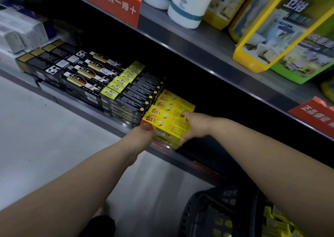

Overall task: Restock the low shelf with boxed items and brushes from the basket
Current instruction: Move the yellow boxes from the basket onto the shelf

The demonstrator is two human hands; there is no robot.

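Observation:
A row of yellow boxes (pixel 169 113) stands on the low shelf (pixel 182 155), at the right end of the stocked goods. My right hand (pixel 195 125) grips the right end of the front yellow box, thumb on top and fingers under its lower edge. My left hand (pixel 144 131) holds the left front corner of the same box, fingers curled on it. The dark basket (pixel 213 211) sits on the floor at the bottom right, with yellow packs visible inside. No brushes are visible.
Black and yellow boxes (pixel 126 92) and black boxes (pixel 79 74) fill the shelf to the left. Right of the yellow boxes the shelf is dark. The shelf above carries white bottles (pixel 188 7), yellow-green packs (pixel 282 32) and red signs (pixel 115 3).

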